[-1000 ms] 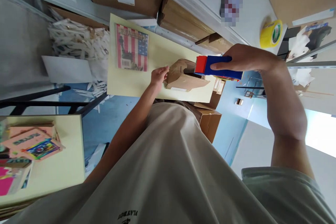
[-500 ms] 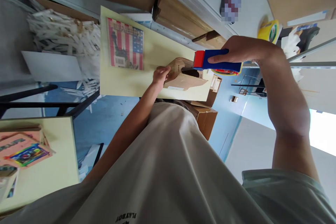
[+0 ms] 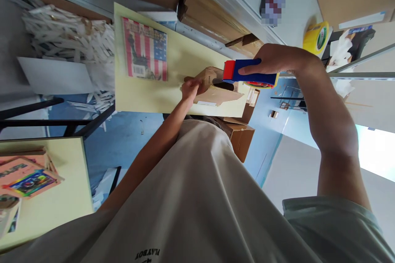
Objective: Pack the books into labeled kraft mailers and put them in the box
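Note:
A small cardboard box (image 3: 217,95) stands on the pale yellow tabletop (image 3: 142,100), with a dark opening facing up. My left hand (image 3: 189,89) grips its left end, fingers closed on the cardboard. Above the box's right part, my right hand (image 3: 271,61) is wrapped round a blue tape dispenser (image 3: 248,70) with a red toothed front. Part of the tape roll shows beneath it. Whether the dispenser touches the box I cannot tell. Left of the box lies a book (image 3: 145,49) with a flag and statue on its cover, in clear wrapping.
At the right, a yellow tape roll (image 3: 315,38) is on the grey shelf (image 3: 296,20). Large cartons (image 3: 212,12) stand behind the tabletop. Shredded white strips (image 3: 68,37) are heaped at the left. Pink books (image 3: 27,176) lie on another table (image 3: 66,197) at lower left.
My right hand and the tape dispenser have shifted slightly left, further over the box. My left hand keeps its hold on the box's left end. The whole view has shifted slightly.

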A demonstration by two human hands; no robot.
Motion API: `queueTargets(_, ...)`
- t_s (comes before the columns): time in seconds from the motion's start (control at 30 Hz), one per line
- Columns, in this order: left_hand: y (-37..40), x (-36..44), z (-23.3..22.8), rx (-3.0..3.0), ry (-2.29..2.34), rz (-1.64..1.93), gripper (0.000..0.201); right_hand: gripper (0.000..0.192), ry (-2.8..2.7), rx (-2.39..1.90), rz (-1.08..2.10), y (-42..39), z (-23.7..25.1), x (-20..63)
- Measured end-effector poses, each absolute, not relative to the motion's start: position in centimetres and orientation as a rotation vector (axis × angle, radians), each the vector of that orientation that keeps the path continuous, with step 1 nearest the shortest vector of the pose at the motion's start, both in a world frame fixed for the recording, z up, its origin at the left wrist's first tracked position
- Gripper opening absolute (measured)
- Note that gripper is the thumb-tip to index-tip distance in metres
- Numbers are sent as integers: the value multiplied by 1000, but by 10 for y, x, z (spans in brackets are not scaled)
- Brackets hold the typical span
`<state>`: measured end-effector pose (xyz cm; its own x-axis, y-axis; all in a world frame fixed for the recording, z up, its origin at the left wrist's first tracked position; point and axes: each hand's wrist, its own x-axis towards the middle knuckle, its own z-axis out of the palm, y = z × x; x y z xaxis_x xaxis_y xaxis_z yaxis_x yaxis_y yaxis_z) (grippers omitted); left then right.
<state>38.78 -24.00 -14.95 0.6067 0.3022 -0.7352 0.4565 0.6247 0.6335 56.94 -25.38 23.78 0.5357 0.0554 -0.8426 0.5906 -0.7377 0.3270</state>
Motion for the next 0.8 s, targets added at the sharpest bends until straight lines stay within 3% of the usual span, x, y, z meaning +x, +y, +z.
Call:
queueTargets(0.17, -241, 375, -142, 1123, 999, -89, 24, 80, 549, 2188, -1159, -255, 238, 566)
queueTargets(0.43, -243, 362, -106, 1242, 539, 132, 54, 80, 569, 2184, -1110, -263, 244, 557)
queueTargets(0.63, -264, 363, -107, 1403, 342, 131, 103, 78, 579, 2188, -1139, -267, 248, 547)
queueTargets(0.8, -257, 366, -111, 1467, 383, 117, 108, 82, 611, 2284, -1193, -280, 240, 551)
